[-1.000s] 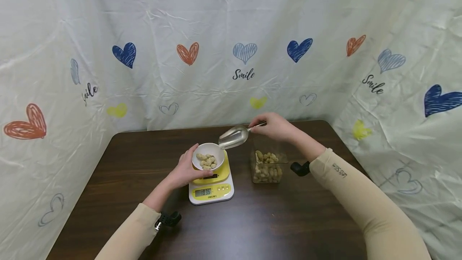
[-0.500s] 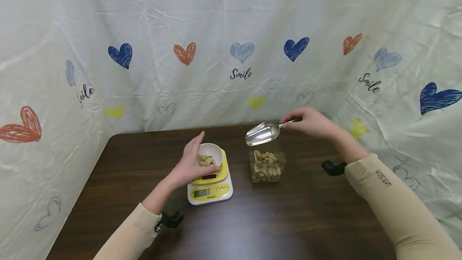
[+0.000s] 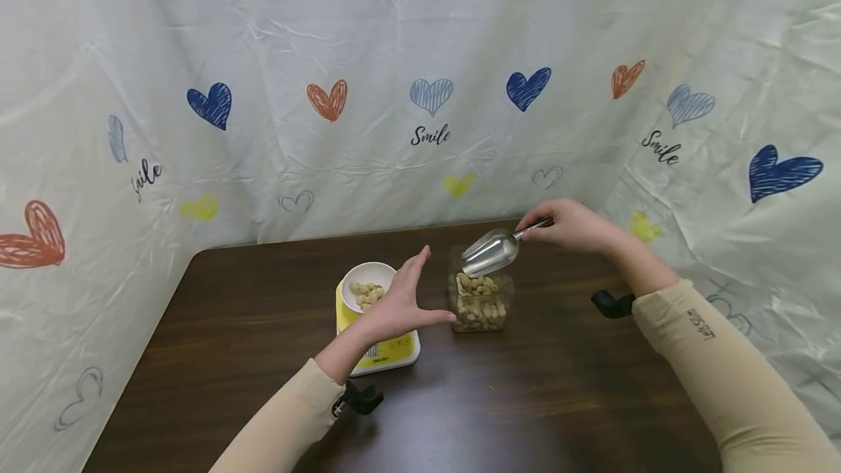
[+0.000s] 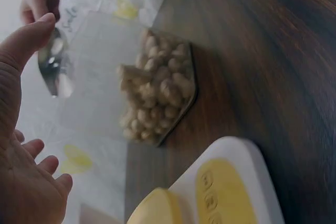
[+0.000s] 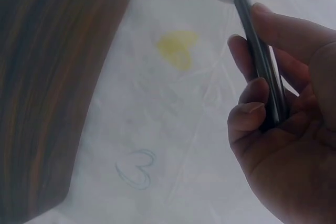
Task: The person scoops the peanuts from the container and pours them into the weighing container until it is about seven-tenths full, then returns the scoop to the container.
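Observation:
My right hand (image 3: pixel 568 225) grips the handle of a metal scoop (image 3: pixel 491 252), fingers curled round it in the right wrist view. The scoop's bowl tilts down to the left over a clear square container (image 3: pixel 482 328) of peanuts (image 4: pixel 157 85). Beside that container, on its left, my left hand (image 3: pixel 401 305) holds nothing; its thumb and fingers are spread apart. A white bowl (image 3: pixel 358 274) with some peanuts (image 3: pixel 365 294) stands on a yellow and white kitchen scale (image 3: pixel 388 360). The left hand and wrist hide part of the bowl and the scale's display.
Everything stands on a dark wooden table (image 3: pixel 263 298). Its far edge meets a white curtain (image 3: pixel 368 152) printed with hearts, which also hangs at both sides.
My left hand has let go of the bowl and moved right towards the container. The scoop went from beside the bowl to over the container, in my right hand. The scale's reading changed earlier.

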Demonstrator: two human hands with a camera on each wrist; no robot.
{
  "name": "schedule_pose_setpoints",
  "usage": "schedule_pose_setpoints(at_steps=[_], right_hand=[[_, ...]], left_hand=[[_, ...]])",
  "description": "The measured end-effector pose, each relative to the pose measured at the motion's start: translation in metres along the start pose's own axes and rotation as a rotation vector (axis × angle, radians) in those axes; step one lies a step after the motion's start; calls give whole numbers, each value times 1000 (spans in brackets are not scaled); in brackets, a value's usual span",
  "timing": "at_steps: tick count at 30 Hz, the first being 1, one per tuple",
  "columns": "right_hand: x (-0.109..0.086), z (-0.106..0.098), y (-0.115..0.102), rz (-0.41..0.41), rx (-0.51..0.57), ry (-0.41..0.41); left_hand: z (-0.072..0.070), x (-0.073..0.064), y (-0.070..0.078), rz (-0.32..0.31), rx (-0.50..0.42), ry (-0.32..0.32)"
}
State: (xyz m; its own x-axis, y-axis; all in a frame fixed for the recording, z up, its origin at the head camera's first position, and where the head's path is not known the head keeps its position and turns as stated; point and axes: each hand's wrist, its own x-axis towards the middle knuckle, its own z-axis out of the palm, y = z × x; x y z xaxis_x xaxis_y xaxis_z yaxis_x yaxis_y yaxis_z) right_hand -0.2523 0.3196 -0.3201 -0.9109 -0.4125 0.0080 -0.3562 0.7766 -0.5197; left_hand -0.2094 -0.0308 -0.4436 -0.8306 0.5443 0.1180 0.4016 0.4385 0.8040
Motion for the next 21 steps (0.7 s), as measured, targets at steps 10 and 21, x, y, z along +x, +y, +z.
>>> schedule_pose_setpoints(at_steps=[10,21], right_hand=[[6,6,2,-20,-83,-2],[15,15,-4,-85,-174,13]], left_hand=[[25,24,0,-54,-15,-31],[35,44,-3,-119,-19,-48]])
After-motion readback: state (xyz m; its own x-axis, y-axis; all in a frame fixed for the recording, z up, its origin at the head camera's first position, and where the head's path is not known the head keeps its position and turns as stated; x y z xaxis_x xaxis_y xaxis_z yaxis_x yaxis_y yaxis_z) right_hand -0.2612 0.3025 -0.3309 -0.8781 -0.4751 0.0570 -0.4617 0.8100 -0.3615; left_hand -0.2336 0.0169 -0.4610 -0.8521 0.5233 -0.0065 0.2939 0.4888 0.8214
